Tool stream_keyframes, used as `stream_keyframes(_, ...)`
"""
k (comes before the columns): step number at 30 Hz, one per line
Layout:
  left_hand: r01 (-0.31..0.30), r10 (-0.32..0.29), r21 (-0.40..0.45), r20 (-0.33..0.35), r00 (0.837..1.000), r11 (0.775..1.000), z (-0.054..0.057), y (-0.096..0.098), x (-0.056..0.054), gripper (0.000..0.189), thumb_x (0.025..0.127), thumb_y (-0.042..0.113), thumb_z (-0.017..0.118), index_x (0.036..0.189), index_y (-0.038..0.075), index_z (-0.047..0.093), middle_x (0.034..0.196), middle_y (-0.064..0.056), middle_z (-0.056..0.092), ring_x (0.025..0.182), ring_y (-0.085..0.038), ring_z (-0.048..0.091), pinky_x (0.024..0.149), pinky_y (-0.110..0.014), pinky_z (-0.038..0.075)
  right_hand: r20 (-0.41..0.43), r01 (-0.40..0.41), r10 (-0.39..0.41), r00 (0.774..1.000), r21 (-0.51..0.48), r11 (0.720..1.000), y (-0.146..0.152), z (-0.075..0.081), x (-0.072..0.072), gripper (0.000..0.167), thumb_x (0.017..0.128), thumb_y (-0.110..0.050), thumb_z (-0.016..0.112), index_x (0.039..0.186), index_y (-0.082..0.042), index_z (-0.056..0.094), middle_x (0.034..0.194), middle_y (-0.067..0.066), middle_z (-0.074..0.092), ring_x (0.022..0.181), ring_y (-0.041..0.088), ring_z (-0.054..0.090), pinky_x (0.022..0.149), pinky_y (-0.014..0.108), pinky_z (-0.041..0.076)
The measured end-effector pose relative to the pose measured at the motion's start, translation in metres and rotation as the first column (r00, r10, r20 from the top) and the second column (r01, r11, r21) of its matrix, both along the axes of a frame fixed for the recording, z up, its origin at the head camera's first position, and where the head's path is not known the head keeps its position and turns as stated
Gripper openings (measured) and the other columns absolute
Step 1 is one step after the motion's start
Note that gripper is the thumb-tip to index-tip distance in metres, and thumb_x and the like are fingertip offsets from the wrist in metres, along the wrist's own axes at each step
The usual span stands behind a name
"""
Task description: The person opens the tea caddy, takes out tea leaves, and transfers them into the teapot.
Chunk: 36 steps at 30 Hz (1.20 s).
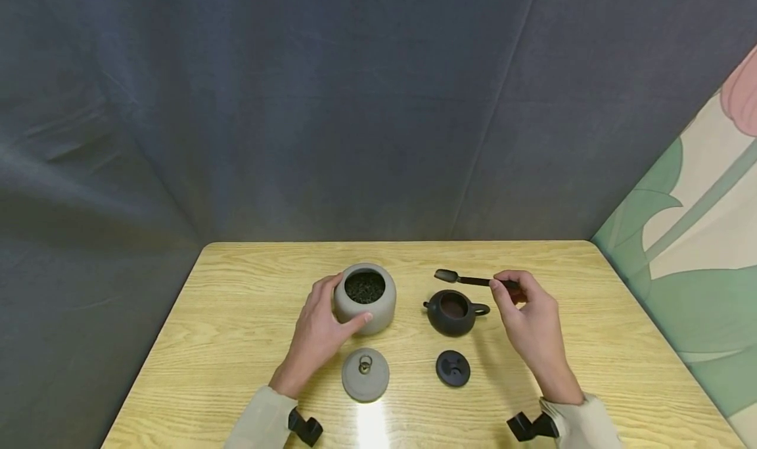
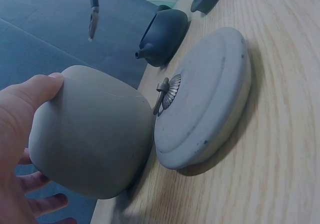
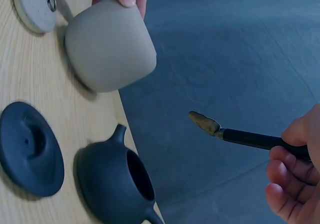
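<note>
My left hand (image 1: 319, 327) holds a grey tea jar (image 1: 381, 316) round its side, thumb at the front and fingers at the far left. Dark loose tea leaves (image 1: 365, 286) show through its uncovered mouth. My right hand (image 1: 535, 321) pinches the black handle of a small tea scoop (image 1: 447, 275), held level in the air with its bowl to the left. Below the scoop stands a dark teapot (image 1: 440, 321) without its lid, handle to the right. Whether the scoop's bowl (image 3: 204, 123) has leaves in it I cannot tell.
In front of the jar lies its grey lid (image 1: 365, 386) with a metal ring on top. The dark teapot lid (image 1: 453, 369) lies in front of the teapot. Everything stands on a wooden table (image 1: 236, 344), with a blue-grey curtain (image 1: 355, 107) behind.
</note>
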State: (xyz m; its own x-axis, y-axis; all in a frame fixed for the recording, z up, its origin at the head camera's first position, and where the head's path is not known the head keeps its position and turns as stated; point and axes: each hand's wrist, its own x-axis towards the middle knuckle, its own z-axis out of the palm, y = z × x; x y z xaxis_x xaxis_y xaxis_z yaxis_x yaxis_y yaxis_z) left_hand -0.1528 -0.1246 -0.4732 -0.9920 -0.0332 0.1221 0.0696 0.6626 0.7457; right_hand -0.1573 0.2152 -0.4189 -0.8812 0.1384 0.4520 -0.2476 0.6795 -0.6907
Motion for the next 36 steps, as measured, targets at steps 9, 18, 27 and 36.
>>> stream_keyframes(9,-0.001,0.001,0.004,0.004,1.000,1.000,-0.001,0.000,-0.001,0.098,0.085,0.059,0.086,0.163,0.022,0.041,0.166,-0.004,0.042,0.150,-0.035,0.049,0.116,-0.062,0.045,-0.018,-0.069,0.069,0.997,-0.011,0.998,-0.018,0.001,-0.008,0.008,0.102,-0.013,0.072,0.109,-0.008,0.073,0.091,0.005,0.074,0.077,0.000,0.056,0.065,0.014,0.044)
stream_keyframes(18,-0.006,0.006,0.000,0.002,1.000,1.000,-0.002,-0.001,0.000,0.098,0.084,0.058,0.087,0.163,0.022,0.041,0.165,-0.004,0.043,0.149,-0.034,0.050,0.115,-0.061,0.046,-0.017,-0.095,0.095,0.995,0.006,0.995,-0.029,0.004,-0.006,0.007,0.102,-0.013,0.072,0.108,-0.009,0.073,0.092,0.005,0.075,0.078,0.003,0.058,0.066,0.015,0.046)
stream_keyframes(27,-0.006,0.006,-0.002,0.003,1.000,1.000,-0.002,-0.001,-0.001,0.097,0.084,0.058,0.087,0.163,0.022,0.042,0.165,-0.005,0.044,0.149,-0.035,0.050,0.115,-0.061,0.046,-0.033,-0.133,0.134,0.991,0.003,0.991,-0.036,0.010,-0.003,0.007,0.101,-0.011,0.073,0.108,-0.010,0.073,0.094,0.004,0.075,0.078,0.005,0.059,0.068,0.016,0.047)
stream_keyframes(36,-0.003,0.003,-0.003,-0.004,1.000,1.000,-0.002,-0.001,-0.001,0.097,0.085,0.057,0.087,0.163,0.021,0.042,0.165,-0.005,0.044,0.148,-0.035,0.050,0.115,-0.061,0.046,-0.061,-0.170,0.171,0.983,0.032,0.985,-0.041,0.013,-0.002,0.007,0.100,-0.009,0.074,0.106,-0.010,0.073,0.093,0.003,0.075,0.077,0.005,0.058,0.063,0.021,0.047)
